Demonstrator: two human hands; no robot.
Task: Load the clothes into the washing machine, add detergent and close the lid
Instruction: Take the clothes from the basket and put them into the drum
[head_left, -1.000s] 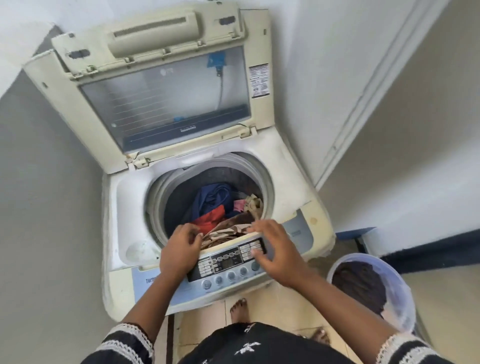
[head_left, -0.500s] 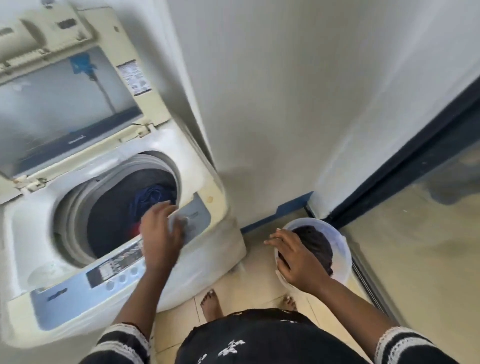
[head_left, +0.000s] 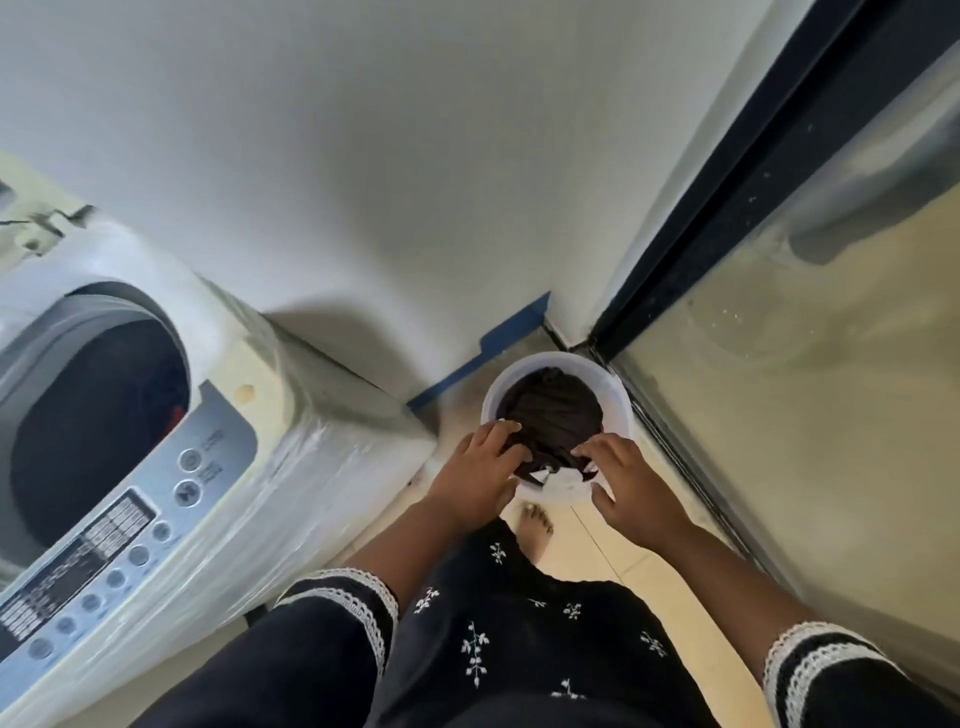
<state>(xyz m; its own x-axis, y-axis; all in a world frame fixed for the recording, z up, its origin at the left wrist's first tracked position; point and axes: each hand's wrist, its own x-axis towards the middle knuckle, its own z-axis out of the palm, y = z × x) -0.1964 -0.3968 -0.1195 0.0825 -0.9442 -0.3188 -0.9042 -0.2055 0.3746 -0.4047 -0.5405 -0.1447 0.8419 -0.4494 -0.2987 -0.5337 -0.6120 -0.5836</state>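
Note:
A white plastic bucket (head_left: 618, 400) stands on the floor in the corner, with a dark brown garment (head_left: 553, 410) bundled inside. My left hand (head_left: 480, 467) grips the near left edge of the garment. My right hand (head_left: 626, 478) has its fingers curled into the garment's near right side at the bucket's rim. The top-loading washing machine (head_left: 291, 415) stands at the left with its drum (head_left: 98, 410) uncovered, and blue and red clothes show dimly inside. Its lid is mostly out of frame.
The machine's control panel (head_left: 114, 556) faces me at the lower left. A dark-framed glass door (head_left: 779, 291) runs along the right. A white wall rises behind the bucket. My bare foot (head_left: 535, 530) stands on beige tiles just below the bucket.
My view has swung right from the machine to the bucket. My left hand left the machine's front edge and joined my right hand on the dark garment in the bucket.

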